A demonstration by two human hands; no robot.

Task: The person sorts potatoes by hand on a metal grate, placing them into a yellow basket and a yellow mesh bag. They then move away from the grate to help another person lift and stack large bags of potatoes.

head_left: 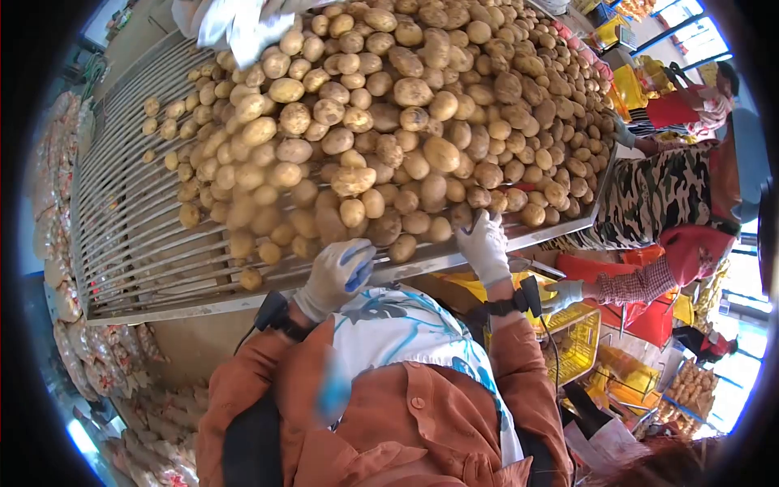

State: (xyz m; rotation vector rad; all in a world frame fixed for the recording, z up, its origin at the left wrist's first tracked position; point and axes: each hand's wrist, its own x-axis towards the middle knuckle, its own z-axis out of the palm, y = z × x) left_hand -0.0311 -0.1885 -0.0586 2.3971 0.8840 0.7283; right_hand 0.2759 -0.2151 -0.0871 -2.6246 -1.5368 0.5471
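Observation:
My left hand [337,276], in a white glove with a blue palm, is by the near metal rim of the slatted sorting table [138,268]. Its fingers are loosely bent and apart, with no potato visible between them. To the right, my right hand [485,247], gloved in white, reaches over the rim. Its fingertips touch the front of the potato pile [389,146], beside a dark potato [462,215], thumb and fingers apart. Many potatoes, some muddy, cover the middle and right of the slats.
Another person's white-gloved hand [243,28] is at the top left. Co-workers stand at the right; one gloved hand [561,296] is near a yellow crate [578,345]. Filled net sacks [61,211] are stacked at the left.

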